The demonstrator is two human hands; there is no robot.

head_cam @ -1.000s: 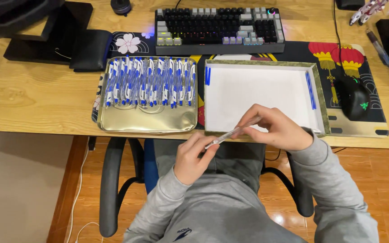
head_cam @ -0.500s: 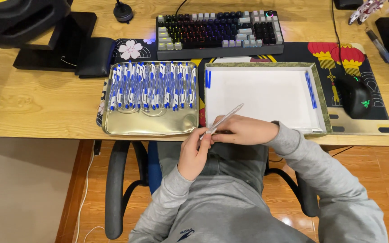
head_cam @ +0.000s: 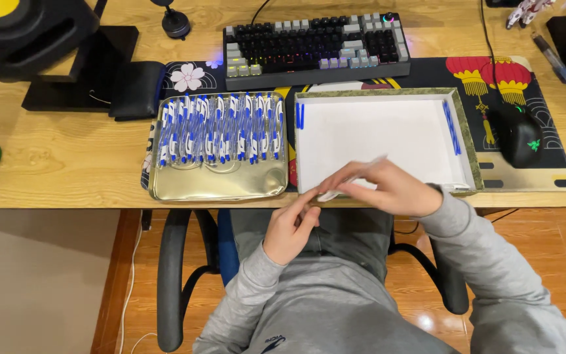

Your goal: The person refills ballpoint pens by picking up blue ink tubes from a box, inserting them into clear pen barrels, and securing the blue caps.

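At the frame's centre, the right hand pinches a pale pen over the near edge of the white tray; fingers hide much of it. The left hand, fingers curled, touches its blurred lower end.

Your shot is lit warm and even, pretty bright overall, nothing lost in darkness. The gold tray throws some glare along its bare front, and the floor has a shiny hotspot low down. Shadows stay soft. The white pen in your hands is a bit smeared, and your desk edge bows slightly toward the frame sides.
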